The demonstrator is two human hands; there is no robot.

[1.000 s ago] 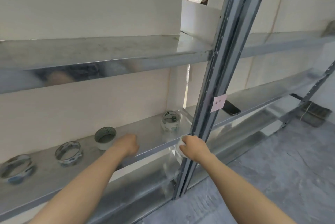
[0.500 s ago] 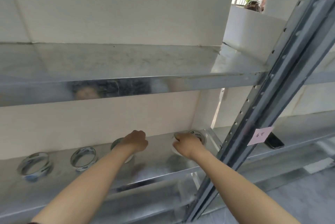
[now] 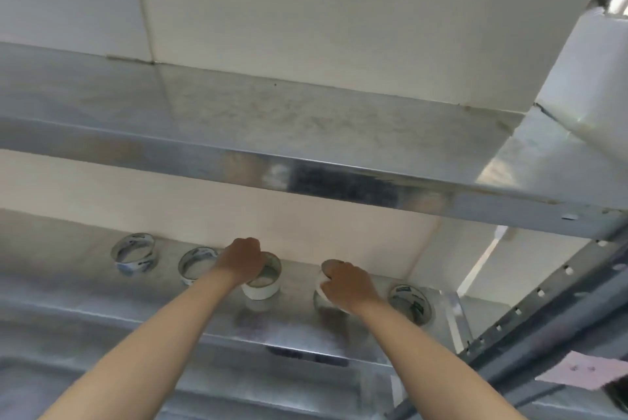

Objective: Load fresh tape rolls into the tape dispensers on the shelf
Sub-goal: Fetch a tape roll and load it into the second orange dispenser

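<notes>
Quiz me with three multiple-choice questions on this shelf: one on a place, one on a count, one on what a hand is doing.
1. Where does the far-right roll stand?
A) the upper shelf
B) the lower shelf
C) the floor

2. How many rolls does neither hand hold?
A) one
B) three
C) six

3. What is the left hand doing?
A) hanging idle
B) pressing the wall
C) gripping a white roll

Answers:
1 B: it sits on the lower shelf's metal.
2 B: the far-left roll, its neighbour and the far-right roll are free; the right hand holds another roll.
3 C: its fingers curl over the white roll's rim.
</notes>
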